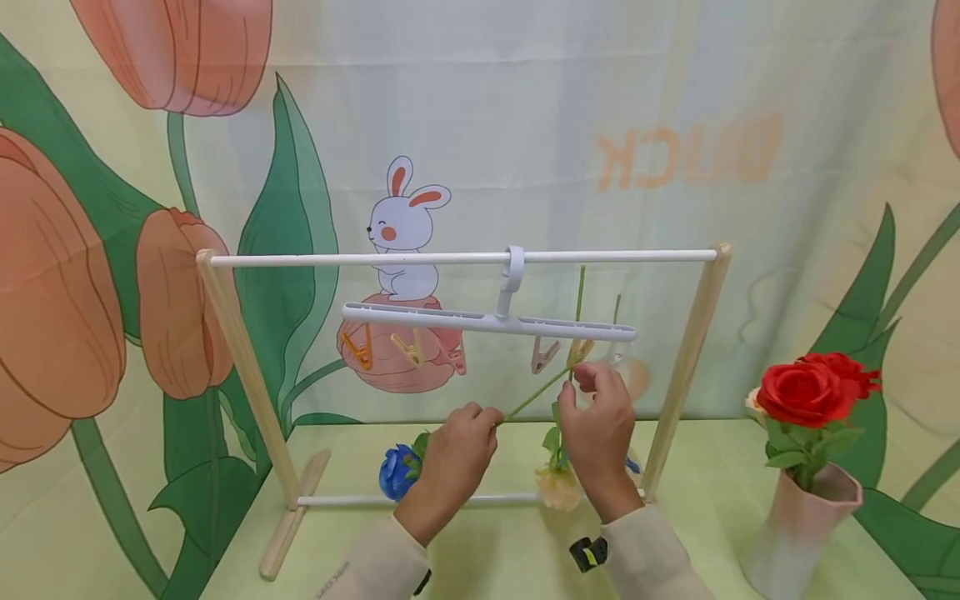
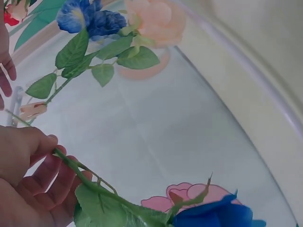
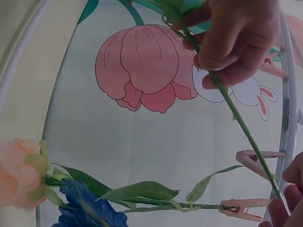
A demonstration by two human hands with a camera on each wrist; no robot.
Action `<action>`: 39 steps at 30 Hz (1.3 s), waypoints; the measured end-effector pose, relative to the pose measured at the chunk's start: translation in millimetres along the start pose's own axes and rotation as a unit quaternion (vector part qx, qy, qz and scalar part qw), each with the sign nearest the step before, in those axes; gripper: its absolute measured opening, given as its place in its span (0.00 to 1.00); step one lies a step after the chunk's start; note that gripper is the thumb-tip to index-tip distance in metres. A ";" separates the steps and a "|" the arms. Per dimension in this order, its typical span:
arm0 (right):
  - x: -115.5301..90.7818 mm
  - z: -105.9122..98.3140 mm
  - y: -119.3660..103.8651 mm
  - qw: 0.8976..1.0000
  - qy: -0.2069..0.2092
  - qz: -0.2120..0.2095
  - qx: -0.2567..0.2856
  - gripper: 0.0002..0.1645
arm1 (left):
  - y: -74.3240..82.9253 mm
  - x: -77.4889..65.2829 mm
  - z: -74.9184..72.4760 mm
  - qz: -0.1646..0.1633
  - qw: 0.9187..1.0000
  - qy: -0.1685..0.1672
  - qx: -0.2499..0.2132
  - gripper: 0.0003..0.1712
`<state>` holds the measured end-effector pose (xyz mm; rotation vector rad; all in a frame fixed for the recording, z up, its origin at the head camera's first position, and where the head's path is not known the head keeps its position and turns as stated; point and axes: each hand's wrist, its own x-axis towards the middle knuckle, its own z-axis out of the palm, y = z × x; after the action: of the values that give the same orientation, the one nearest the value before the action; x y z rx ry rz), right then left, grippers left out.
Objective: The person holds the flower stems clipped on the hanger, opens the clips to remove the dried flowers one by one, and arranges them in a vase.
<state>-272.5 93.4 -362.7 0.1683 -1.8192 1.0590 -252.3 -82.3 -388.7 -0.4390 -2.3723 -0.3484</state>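
My left hand (image 1: 457, 446) pinches the green stem of a blue artificial flower (image 1: 399, 472), whose head points to the lower left. The stem slants up towards my right hand (image 1: 600, 421). Beside the stem's tip, the right thumb and fingers are spread apart, close under an orange clip (image 1: 580, 350). A peach flower (image 1: 558, 487) hangs head down from the clips, and another blue flower (image 2: 106, 23) hangs beside it, partly hidden behind my right hand in the head view. The clips line a white hanger (image 1: 427, 317), which tilts down to the right.
The hanger hooks over the white bar (image 1: 300, 260) of a rack with wooden posts (image 1: 690, 367). Further clips (image 1: 358, 348) dangle at its left. On the right stands a pink-and-white vase (image 1: 798, 533) with red roses (image 1: 806, 392). A printed curtain (image 1: 525, 125) hangs behind.
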 end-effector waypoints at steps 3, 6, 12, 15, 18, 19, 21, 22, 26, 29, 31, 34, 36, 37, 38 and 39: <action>-4.0 0.9 0.0 0.999 -0.022 -0.033 -0.024 0.10 | -0.2 1.5 -1.9 0.013 1.000 0.000 0.016 0.06; -8.1 1.7 -0.8 0.994 -0.044 -0.078 -0.057 0.10 | -0.3 3.3 -3.5 0.031 0.999 0.009 0.033 0.08; -16.2 3.0 -1.7 0.974 -0.080 -0.167 -0.134 0.12 | 1.8 6.8 -10.8 0.047 0.997 0.020 0.063 0.12; -19.3 3.8 -2.7 0.960 -0.099 -0.208 -0.162 0.14 | 3.7 7.7 -13.9 0.045 0.997 0.017 0.068 0.13; -22.2 4.2 -4.5 0.947 -0.123 -0.233 -0.182 0.15 | 5.6 8.0 -15.4 0.045 0.996 0.016 0.071 0.11; -23.2 4.5 -5.0 0.945 -0.130 -0.237 -0.186 0.15 | 6.3 7.9 -15.9 0.046 0.996 0.017 0.071 0.11; -24.9 4.7 -6.4 0.941 -0.143 -0.241 -0.191 0.15 | 7.5 7.7 -17.0 0.049 0.996 0.026 0.075 0.10; -25.8 4.9 -7.1 0.939 -0.148 -0.243 -0.192 0.15 | 8.0 7.7 -17.4 0.051 0.995 0.031 0.078 0.10; -28.6 5.7 -9.4 0.938 -0.157 -0.248 -0.187 0.13 | 9.2 7.2 -17.4 0.060 0.993 0.047 0.086 0.09; -30.0 6.2 -9.0 0.939 -0.159 -0.248 -0.180 0.12 | 9.9 6.6 -16.1 0.064 0.993 0.048 0.092 0.09; -30.5 6.2 -8.1 0.940 -0.161 -0.245 -0.177 0.12 | 10.7 6.1 -15.8 0.063 0.993 0.044 0.094 0.09; -31.1 5.8 -7.7 0.940 -0.164 -0.240 -0.181 0.12 | 12.2 5.8 -15.3 0.059 0.993 0.039 0.091 0.08; -31.0 5.1 -7.8 0.940 -0.165 -0.237 -0.184 0.12 | 13.2 5.8 -14.9 0.058 0.994 0.040 0.087 0.08; -30.9 4.6 -7.8 0.940 -0.165 -0.236 -0.186 0.12 | 13.5 5.7 -14.4 0.057 0.994 0.041 0.082 0.09; -30.7 4.2 -7.5 0.940 -0.164 -0.235 -0.187 0.12 | 13.9 5.5 -14.0 0.057 0.994 0.044 0.077 0.09; -30.3 3.7 -7.0 0.940 -0.162 -0.235 -0.187 0.12 | 14.3 5.4 -13.6 0.058 0.995 0.047 0.072 0.09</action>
<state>-255.9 76.5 -383.3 0.5413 -2.0945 0.3517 -242.5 -73.1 -373.4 -0.4802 -2.2500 -0.1404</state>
